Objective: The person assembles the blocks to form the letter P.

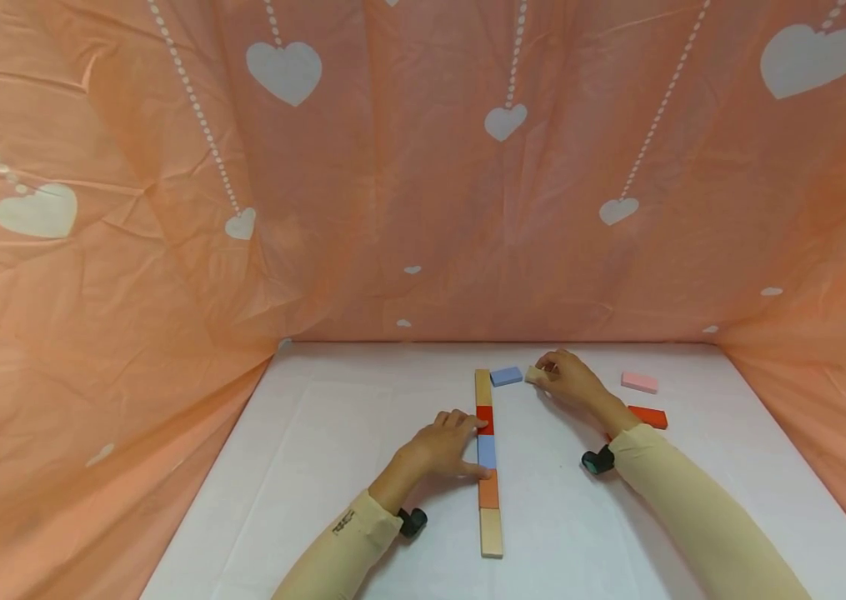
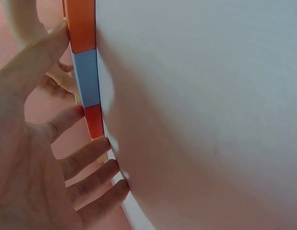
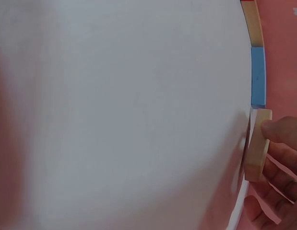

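Note:
A straight row of blocks runs away from the person: a plain wooden block (image 1: pixel 492 535) nearest, then an orange block (image 1: pixel 488 493), a light blue block (image 1: pixel 486 450), a red block (image 1: pixel 485 412) and another plain wooden block (image 1: pixel 483 387). My left hand (image 1: pixel 438 447) rests along the row's left side, fingers spread, index fingertip at the red block and thumb by the orange-blue joint. Beside the row's far end, a second blue block (image 1: pixel 507 377) points off to the right. Just past it my right hand (image 1: pixel 571 383) pinches a plain wooden block (image 3: pixel 258 146) between thumb and fingers.
Toward the back right of the white-covered table (image 1: pixel 347 392) lies a pink block (image 1: pixel 639 382). A red block (image 1: pixel 649 417) is closer, partly behind the right wrist. An orange curtain (image 1: pixel 430 208) with white hearts encloses the back and sides.

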`<move>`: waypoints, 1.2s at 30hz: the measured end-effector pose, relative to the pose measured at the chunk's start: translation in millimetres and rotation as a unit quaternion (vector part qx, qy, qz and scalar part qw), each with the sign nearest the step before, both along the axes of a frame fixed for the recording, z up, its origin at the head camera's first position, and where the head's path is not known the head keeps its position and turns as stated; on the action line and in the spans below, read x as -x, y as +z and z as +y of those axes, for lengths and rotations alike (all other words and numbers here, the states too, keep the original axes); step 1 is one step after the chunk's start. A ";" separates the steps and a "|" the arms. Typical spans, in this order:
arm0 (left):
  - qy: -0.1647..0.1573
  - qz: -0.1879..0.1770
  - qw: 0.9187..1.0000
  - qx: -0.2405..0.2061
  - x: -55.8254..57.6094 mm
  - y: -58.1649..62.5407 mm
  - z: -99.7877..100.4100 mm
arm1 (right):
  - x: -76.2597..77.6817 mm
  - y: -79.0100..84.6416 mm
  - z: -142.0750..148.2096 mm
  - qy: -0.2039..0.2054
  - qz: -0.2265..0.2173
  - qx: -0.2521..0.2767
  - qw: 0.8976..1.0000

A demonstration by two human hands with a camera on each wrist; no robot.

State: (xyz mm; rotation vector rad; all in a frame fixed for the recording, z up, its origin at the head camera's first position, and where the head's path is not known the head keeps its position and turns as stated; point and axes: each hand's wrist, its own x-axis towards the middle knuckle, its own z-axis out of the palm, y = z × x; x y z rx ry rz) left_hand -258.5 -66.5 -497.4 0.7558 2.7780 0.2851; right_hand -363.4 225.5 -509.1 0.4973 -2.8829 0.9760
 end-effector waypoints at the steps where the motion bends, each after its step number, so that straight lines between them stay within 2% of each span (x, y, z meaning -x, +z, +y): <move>1: 0.000 0.000 1.000 0.000 0.1 0.2 -0.1 | 0.3 0.1 -0.5 -0.001 -0.004 0.000 1.000; 5: -0.001 0.001 1.000 0.001 0.1 0.3 -0.3 | 1.8 -1.3 -1.9 -0.002 -0.016 -0.005 1.000; 14: 0.000 -0.004 1.000 -0.002 1.3 -0.4 -0.2 | 7.9 -5.7 -2.1 0.013 -0.004 -0.012 1.000; 20: -0.001 0.000 1.000 0.003 0.2 0.2 -0.2 | 10.0 -6.3 -3.2 0.008 -0.021 -0.016 1.000; 36: 0.001 -0.001 1.000 0.003 1.0 0.2 0.8 | 6.7 -2.8 -3.3 0.004 -0.051 -0.007 0.999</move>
